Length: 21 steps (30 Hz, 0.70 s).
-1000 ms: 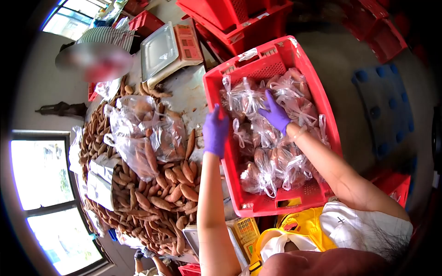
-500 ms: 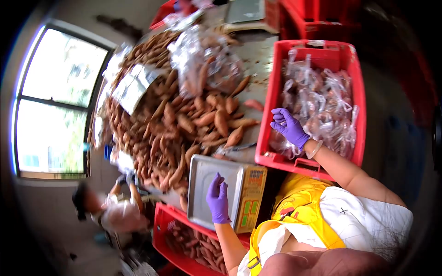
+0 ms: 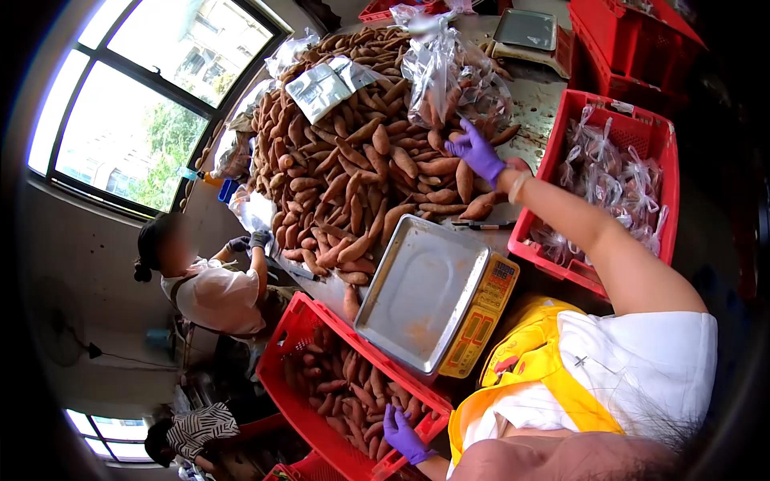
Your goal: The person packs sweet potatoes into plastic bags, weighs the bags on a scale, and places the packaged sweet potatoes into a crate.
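Note:
My right hand [image 3: 478,154], in a purple glove, reaches over the sweet potato pile [image 3: 353,160]. Its fingers are apart, with tips close to a clear plastic bag [image 3: 433,76] of sweet potatoes; whether they touch it I cannot tell. My left hand [image 3: 407,434], gloved likewise, is low over the near corner of a red crate of sweet potatoes [image 3: 277,353], fingers apart and holding nothing visible. Between my hands stands a weighing scale [image 3: 425,293], its metal pan bare and its yellow panel facing me.
On the right, a red crate [image 3: 674,184] holds knotted bags of sweet potatoes. A second scale [image 3: 525,32] stands at the back beside stacked red crates [image 3: 634,40]. A silvery packet [image 3: 319,90] lies on the pile. Another person [image 3: 216,297] works at left; one more [image 3: 192,433] is farther off.
My right hand has gone from over the crate of bags to the pile by the plastic bag. My left hand has moved off the scale, down to the crate of loose sweet potatoes. The view has turned.

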### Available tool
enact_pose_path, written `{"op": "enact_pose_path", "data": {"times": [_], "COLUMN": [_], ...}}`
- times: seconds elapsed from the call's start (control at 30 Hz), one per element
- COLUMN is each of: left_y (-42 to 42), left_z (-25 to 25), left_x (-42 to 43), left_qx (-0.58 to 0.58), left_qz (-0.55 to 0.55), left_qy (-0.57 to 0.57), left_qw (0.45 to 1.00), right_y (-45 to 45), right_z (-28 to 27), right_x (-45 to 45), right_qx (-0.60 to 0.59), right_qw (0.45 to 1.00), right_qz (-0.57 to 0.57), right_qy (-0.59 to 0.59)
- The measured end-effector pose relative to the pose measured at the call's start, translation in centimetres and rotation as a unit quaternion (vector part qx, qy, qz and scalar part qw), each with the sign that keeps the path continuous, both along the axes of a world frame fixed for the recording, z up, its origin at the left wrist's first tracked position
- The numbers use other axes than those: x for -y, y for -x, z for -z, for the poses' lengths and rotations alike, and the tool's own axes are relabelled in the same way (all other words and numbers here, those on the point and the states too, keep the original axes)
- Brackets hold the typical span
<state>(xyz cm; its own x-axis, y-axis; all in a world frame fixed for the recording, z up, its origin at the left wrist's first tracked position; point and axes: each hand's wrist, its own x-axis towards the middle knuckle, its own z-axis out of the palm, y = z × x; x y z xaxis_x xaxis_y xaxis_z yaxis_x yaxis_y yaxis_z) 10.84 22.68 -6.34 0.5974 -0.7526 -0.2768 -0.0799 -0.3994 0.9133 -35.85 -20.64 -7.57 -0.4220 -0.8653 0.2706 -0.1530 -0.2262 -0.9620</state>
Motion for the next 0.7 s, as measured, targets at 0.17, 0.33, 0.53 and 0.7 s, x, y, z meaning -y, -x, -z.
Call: {"op": "enact_pose_path", "data": {"times": [0.17, 0.33, 0.53, 0.7], "left_y": [1.8, 4.8, 5.5, 5.3], "left_z": [2.1, 0.5, -1.6, -5.2], "left_x": [-0.7, 0.7, 1.5, 7.1], "left_qx": [0.01, 0.03, 0.017, 0.036], "left_qz": [-0.029, -0.025, -0.07, -0.01], "left_qy": [0.008, -0.041, -0.013, 0.055], "left_qw": [1.0, 0.998, 0.997, 0.998], "right_y": [7.7, 10.6, 1.1, -2.7], "right_z": [-2.9, -2.9, -15.4, -26.3], "right_x": [14.9, 27.6, 20.8, 12.9], "right_qx": [-0.13, -0.12, -0.221, -0.309], "right_qw": [0.955, 0.978, 0.972, 0.883], "right_qz": [0.202, 0.147, -0.041, -0.315], "right_qy": [-0.176, -0.09, 0.075, 0.163]}}
